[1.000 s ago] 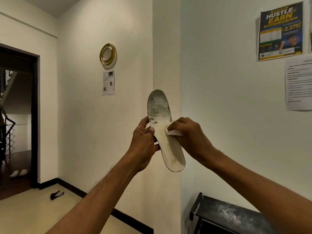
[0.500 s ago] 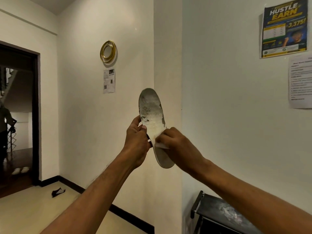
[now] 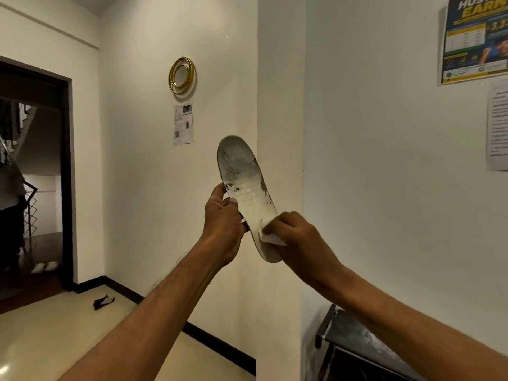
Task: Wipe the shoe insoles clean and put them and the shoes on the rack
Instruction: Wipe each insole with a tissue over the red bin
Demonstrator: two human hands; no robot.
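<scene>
A white-walled hallway corner, with a dark doorway (image 3: 33,174) at the left, a gold ring (image 3: 181,75) hung on the wall and a poster (image 3: 475,39) at the upper right. Held up in front of the corner, a grimy shoe insole (image 3: 244,185) stands toe-up, tilted. The left hand (image 3: 224,226) grips its left edge at mid-length, fingers curled round it. The right hand (image 3: 302,240) pinches a small white wipe (image 3: 272,239) against the heel end. A black shoe rack (image 3: 349,334) sits at the lower right, well apart from the insole.
</scene>
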